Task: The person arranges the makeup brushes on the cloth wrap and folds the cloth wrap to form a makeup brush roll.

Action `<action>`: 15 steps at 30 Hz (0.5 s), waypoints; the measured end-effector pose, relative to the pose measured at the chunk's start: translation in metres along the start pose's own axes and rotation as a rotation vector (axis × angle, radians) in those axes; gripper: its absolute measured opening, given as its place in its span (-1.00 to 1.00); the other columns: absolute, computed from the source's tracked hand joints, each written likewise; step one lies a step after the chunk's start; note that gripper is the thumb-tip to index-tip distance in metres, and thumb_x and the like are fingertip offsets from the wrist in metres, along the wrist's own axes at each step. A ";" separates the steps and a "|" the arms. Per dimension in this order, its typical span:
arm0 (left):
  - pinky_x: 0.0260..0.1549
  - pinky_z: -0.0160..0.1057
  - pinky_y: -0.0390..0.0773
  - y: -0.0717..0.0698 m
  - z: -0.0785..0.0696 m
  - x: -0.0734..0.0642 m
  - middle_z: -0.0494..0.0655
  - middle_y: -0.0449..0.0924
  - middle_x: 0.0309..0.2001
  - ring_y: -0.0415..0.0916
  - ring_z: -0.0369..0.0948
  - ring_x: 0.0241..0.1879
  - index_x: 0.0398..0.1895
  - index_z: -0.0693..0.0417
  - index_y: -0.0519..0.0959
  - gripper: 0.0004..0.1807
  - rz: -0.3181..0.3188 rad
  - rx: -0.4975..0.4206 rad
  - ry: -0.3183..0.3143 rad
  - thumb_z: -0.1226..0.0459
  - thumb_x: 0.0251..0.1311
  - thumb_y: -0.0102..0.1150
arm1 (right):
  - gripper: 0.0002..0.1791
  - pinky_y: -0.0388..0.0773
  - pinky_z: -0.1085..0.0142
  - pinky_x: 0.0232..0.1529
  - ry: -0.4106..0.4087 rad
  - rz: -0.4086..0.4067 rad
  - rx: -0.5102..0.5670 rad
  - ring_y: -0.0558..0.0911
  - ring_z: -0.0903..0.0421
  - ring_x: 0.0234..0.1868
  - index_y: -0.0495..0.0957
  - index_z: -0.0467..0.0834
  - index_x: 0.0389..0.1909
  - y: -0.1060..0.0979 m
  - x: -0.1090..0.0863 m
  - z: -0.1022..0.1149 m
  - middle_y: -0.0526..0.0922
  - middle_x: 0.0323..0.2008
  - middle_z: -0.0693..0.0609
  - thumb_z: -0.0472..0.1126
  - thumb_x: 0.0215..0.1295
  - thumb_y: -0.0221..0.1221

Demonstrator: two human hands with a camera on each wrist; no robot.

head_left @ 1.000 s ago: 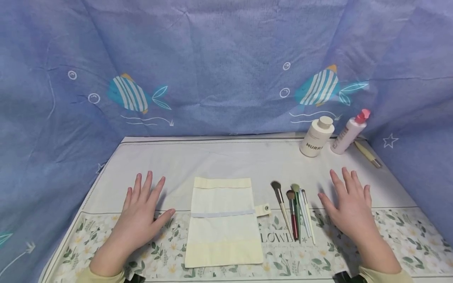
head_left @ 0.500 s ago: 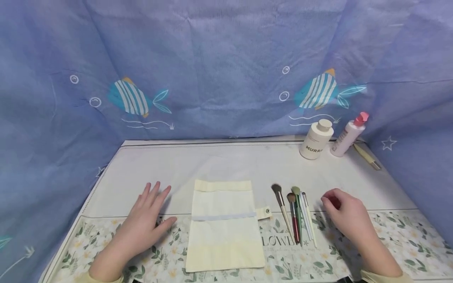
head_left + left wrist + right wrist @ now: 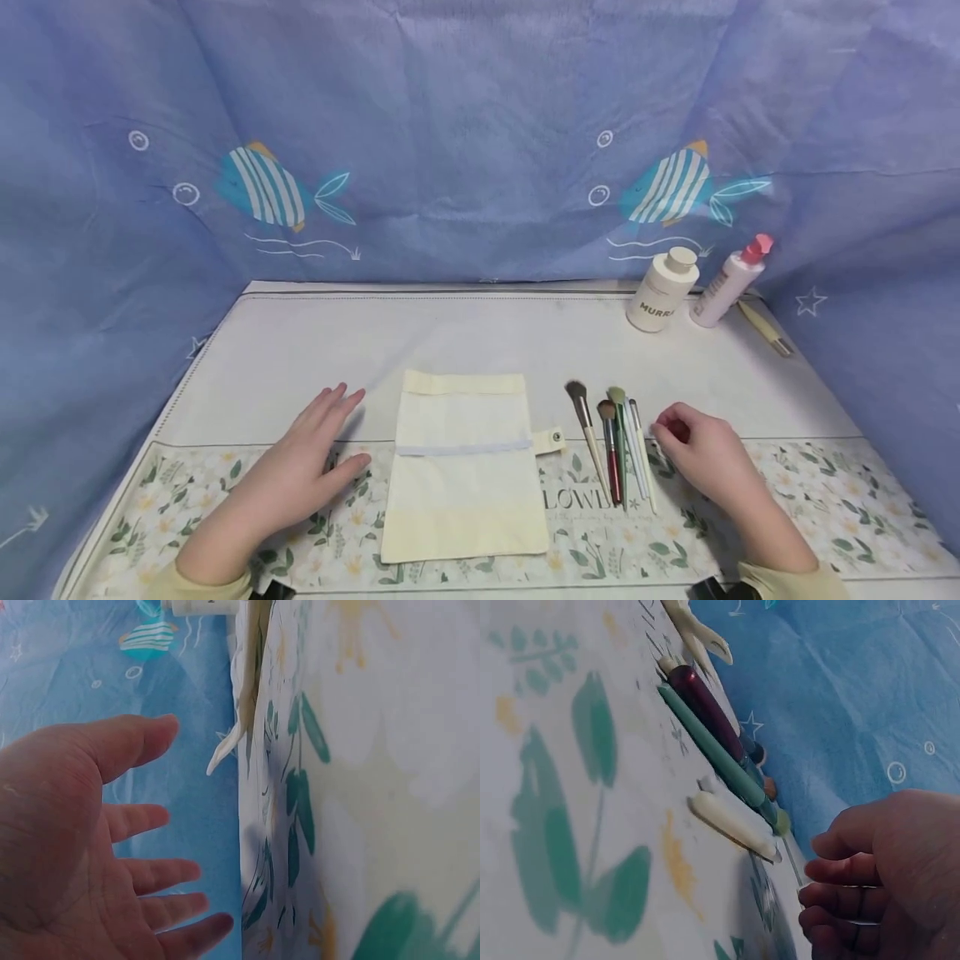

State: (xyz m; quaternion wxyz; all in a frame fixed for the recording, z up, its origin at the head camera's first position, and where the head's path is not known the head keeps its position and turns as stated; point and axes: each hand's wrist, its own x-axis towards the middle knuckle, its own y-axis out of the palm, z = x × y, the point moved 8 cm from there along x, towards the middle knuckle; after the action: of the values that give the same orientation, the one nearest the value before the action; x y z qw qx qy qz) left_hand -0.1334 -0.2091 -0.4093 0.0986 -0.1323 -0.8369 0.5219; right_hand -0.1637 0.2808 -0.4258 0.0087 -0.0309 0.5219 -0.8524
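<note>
A cream cloth brush roll (image 3: 465, 500) lies spread in the middle, with a snap tab (image 3: 551, 439) at its right side. Just right of it lie several makeup brushes: a dark-bristled brush with a pale handle (image 3: 590, 433), a red-handled brush (image 3: 612, 467), a green-handled brush (image 3: 622, 446) and slim pale ones (image 3: 642, 467). Left of the roll, my left hand (image 3: 296, 475) hovers with fingers spread, holding nothing. My right hand (image 3: 701, 450) is beside the brushes, fingers loosely curled and apart from them. The right wrist view shows the right hand's fingers (image 3: 847, 896) bent around nothing.
A white bottle (image 3: 662, 292) and a pink-topped pump bottle (image 3: 729, 283) stand at the back right. Beside them lies a pale-handled brush (image 3: 765, 329). A blue fish-print curtain (image 3: 465, 150) encloses the back and sides of the floral-edged table cover (image 3: 337, 333).
My right hand has gone from flat with spread fingers to loosely curled, and has moved left towards the brushes. My left hand has turned slightly and shifted towards the roll. The brushes stay put.
</note>
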 end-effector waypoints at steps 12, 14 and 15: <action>0.29 0.35 0.43 0.001 -0.006 0.001 0.17 0.12 0.60 0.16 0.20 0.54 0.63 -0.06 0.15 -0.19 0.031 -0.023 -0.002 -0.04 0.44 0.21 | -0.90 0.37 0.29 -0.49 0.026 0.064 0.007 0.45 0.16 -0.50 0.61 -0.15 -0.25 0.014 0.003 0.004 0.58 -0.49 0.11 -0.19 0.40 0.20; 0.30 0.34 0.42 0.002 -0.007 0.001 0.17 0.16 0.58 0.19 0.20 0.52 0.62 -0.04 0.18 -0.21 0.036 -0.027 0.000 -0.03 0.44 0.21 | -0.91 0.35 0.30 -0.51 0.027 0.065 0.008 0.44 0.16 -0.50 0.60 -0.14 -0.26 0.016 0.002 0.005 0.56 -0.50 0.11 -0.19 0.40 0.19; 0.31 0.34 0.42 0.003 -0.008 0.000 0.17 0.18 0.57 0.20 0.21 0.52 0.61 -0.03 0.20 -0.22 0.041 -0.033 0.000 -0.03 0.44 0.21 | -0.91 0.34 0.30 -0.51 0.028 0.068 0.008 0.43 0.16 -0.50 0.60 -0.13 -0.26 0.017 0.002 0.005 0.55 -0.50 0.11 -0.19 0.39 0.20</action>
State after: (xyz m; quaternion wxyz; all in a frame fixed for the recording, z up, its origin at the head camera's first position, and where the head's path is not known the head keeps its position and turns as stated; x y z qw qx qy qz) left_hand -0.1311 -0.2013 -0.4081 0.0856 -0.1509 -0.8426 0.5098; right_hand -0.1655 0.2683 -0.4384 0.0305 -0.0010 0.5193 -0.8541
